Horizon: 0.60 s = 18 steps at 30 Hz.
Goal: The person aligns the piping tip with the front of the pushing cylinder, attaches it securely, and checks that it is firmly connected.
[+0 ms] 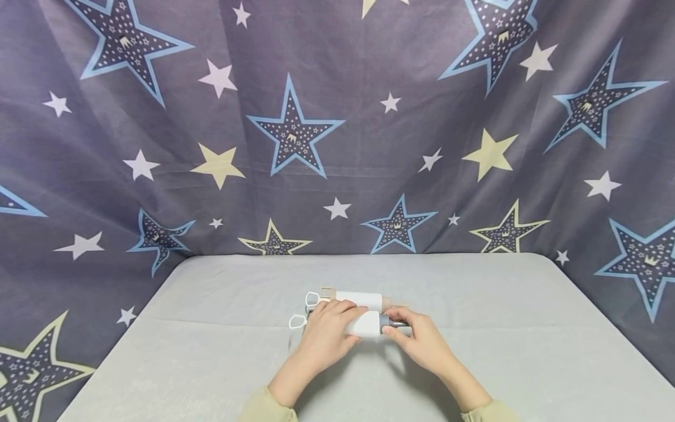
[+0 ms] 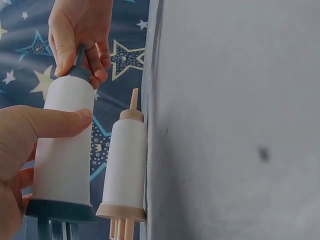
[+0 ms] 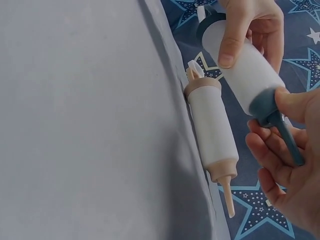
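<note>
A white squeeze-tube or syringe-like dispenser (image 2: 65, 170) with a dark blue-green collar and narrow nozzle is held sideways between both hands. My left hand (image 1: 327, 331) grips its white body, thumb lying along the side. At the nozzle end, my right hand (image 1: 422, 343) pinches the dark collar (image 3: 262, 102) between thumb and fingers, with the thin spout (image 3: 290, 142) extending past it. Just behind lies a second, similar white dispenser (image 3: 214, 127) with a beige collar and nozzle; neither hand visibly holds it. White loop-shaped ends (image 1: 297, 321) stick out at the left.
Both dispensers are over a table covered in pale grey cloth (image 1: 211, 351). A dark curtain (image 1: 358, 146) printed with stars hangs behind the table and along its sides.
</note>
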Motion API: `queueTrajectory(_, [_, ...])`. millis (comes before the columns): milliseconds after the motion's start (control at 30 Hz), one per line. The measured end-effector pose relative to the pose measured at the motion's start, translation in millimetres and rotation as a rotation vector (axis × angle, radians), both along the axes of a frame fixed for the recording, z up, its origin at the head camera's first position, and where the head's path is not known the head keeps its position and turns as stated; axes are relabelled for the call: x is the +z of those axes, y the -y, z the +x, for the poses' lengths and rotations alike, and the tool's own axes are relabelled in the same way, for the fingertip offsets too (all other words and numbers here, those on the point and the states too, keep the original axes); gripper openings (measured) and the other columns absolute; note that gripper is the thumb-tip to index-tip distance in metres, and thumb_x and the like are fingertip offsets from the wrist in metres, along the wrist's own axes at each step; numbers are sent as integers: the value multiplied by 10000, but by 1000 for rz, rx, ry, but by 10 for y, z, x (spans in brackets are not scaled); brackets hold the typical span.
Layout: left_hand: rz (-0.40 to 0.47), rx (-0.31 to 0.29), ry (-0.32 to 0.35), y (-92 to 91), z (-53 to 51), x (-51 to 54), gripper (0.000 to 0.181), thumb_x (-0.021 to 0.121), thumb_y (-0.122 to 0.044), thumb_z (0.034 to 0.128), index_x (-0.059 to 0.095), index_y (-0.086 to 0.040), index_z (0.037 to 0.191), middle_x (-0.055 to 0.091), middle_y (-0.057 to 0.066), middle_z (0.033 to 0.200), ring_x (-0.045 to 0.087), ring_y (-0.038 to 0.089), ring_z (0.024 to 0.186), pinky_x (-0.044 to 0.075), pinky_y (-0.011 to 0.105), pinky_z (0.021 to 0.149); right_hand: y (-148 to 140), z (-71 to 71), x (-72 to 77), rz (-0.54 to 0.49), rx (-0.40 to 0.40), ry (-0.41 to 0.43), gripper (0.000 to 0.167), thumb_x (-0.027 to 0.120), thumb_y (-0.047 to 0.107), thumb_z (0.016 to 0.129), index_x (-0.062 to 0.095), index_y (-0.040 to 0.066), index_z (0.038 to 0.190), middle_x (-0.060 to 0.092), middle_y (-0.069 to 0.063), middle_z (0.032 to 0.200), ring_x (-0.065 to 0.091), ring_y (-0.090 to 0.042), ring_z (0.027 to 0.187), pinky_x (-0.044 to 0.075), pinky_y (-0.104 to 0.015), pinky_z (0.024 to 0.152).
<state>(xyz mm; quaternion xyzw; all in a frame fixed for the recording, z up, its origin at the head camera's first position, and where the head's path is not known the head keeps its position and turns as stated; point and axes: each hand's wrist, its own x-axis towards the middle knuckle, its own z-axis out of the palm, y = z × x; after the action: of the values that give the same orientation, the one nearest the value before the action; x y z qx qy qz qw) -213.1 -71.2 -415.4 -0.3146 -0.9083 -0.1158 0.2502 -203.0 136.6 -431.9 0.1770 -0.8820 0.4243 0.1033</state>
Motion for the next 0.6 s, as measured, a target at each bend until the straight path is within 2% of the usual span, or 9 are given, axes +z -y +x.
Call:
queueTrajectory(300, [2, 6, -20, 7, -5, -19, 471, 781, -291, 628, 649, -250, 1077, 636, -89, 1014, 580, 113, 919, 423, 309, 808, 18, -5, 13, -5, -3, 46, 292, 645, 301, 823, 639, 86, 1021, 673, -6, 971, 622, -176, 936, 498, -367, 802])
queueTrajectory(433, [-19, 4, 11, 10, -3, -15, 487, 778, -296, 639, 640, -242, 1104, 629, -93, 1028, 576, 116, 928, 426, 322, 816, 17, -17, 1, -31, 9, 98, 316, 644, 298, 824, 631, 65, 1038, 666, -36, 988, 614, -201, 947, 509, -368, 790])
queueTrajectory(600, [-82, -9, 50, 3, -2, -1, 509, 767, -308, 664, 624, -220, 1145, 614, -83, 1037, 568, 131, 934, 421, 345, 833, -7, -42, -56, -100, 34, 195, 355, 638, 290, 831, 611, 43, 1085, 650, -62, 1015, 601, -210, 956, 500, -275, 775])
